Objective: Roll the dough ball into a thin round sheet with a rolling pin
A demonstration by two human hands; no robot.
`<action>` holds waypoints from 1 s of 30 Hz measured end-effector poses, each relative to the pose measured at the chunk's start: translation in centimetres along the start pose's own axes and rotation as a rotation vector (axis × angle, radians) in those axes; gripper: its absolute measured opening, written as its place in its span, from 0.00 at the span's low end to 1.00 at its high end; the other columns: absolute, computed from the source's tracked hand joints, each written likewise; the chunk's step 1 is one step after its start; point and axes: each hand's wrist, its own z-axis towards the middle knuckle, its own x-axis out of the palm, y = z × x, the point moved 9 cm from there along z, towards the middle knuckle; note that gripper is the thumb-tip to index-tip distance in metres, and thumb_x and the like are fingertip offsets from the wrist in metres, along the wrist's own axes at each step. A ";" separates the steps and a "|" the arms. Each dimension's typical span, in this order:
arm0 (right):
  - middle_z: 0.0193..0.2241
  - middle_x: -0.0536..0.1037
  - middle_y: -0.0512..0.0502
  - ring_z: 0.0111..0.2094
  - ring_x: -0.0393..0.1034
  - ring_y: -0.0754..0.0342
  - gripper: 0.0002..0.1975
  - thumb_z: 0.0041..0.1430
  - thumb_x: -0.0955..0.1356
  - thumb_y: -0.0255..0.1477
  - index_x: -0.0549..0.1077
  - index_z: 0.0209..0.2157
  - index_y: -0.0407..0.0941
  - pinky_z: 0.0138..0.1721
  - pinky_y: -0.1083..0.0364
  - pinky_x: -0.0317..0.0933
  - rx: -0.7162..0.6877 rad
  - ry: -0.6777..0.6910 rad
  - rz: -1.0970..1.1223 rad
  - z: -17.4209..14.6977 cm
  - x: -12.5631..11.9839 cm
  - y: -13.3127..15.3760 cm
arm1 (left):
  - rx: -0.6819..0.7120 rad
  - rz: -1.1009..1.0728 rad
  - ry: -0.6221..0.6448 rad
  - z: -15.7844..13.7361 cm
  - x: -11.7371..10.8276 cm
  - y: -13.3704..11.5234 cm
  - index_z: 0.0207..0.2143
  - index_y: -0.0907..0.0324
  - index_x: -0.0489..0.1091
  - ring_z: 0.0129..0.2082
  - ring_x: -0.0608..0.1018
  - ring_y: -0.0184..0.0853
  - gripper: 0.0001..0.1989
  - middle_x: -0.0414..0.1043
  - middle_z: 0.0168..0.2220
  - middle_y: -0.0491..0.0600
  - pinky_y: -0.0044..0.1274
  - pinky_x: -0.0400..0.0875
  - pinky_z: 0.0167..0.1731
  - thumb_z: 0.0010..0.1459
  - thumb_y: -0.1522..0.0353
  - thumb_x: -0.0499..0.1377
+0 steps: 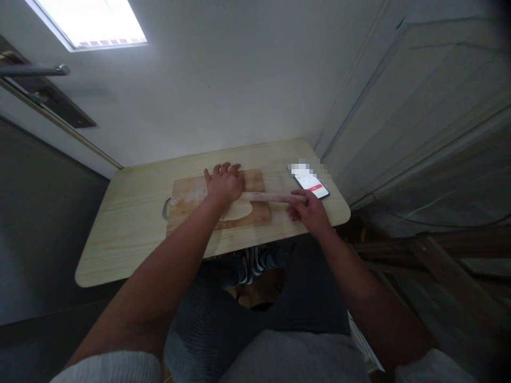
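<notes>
A pale wooden rolling pin [271, 197] lies crosswise over a wooden cutting board [191, 191]. Beneath it, a thin flat piece of dough [238, 211] rests on the board, partly covered by my left hand and forearm. My left hand [225, 183] is over the pin's left end, palm down, its fingers spread and pointing away from me; that end of the pin is hidden under it. Past the board's right edge, my right hand [309, 207] has its thumb and fingers closed around the pin's right end.
The board sits on a light wood-grain table [120, 229] with rounded corners. A phone [315, 185] with a lit screen lies just beyond my right hand. Behind the table stands a white door [239, 80] with a metal handle [35, 70]. Wooden beams [439, 255] are at the right.
</notes>
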 end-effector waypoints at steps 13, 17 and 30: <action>0.19 0.75 0.51 0.19 0.69 0.56 0.20 0.49 0.73 0.45 0.75 0.34 0.43 0.23 0.56 0.65 0.015 0.055 -0.078 -0.4 0.5 0.1 | 0.036 -0.001 -0.028 -6.5 -0.5 -0.1 0.64 0.49 0.64 0.68 0.58 0.47 0.26 0.58 0.68 0.52 0.53 0.43 0.66 0.71 0.57 0.38; 0.18 0.74 0.51 0.19 0.69 0.56 0.19 0.50 0.72 0.45 0.74 0.32 0.43 0.23 0.56 0.63 -0.031 0.079 -0.150 -0.7 0.7 0.8 | 0.044 -0.015 -0.063 -8.7 -0.7 -0.1 0.65 0.49 0.61 0.70 0.56 0.47 0.26 0.57 0.69 0.52 0.52 0.45 0.66 0.71 0.57 0.40; 0.33 0.80 0.48 0.36 0.73 0.50 0.21 0.38 0.78 0.41 0.78 0.34 0.45 0.39 0.53 0.65 -0.196 0.245 -0.308 -1.0 1.5 1.8 | -0.227 -0.158 -0.237 -10.0 -1.5 6.8 0.59 0.60 0.69 0.64 0.65 0.50 0.26 0.67 0.63 0.58 0.46 0.54 0.64 0.69 0.56 0.46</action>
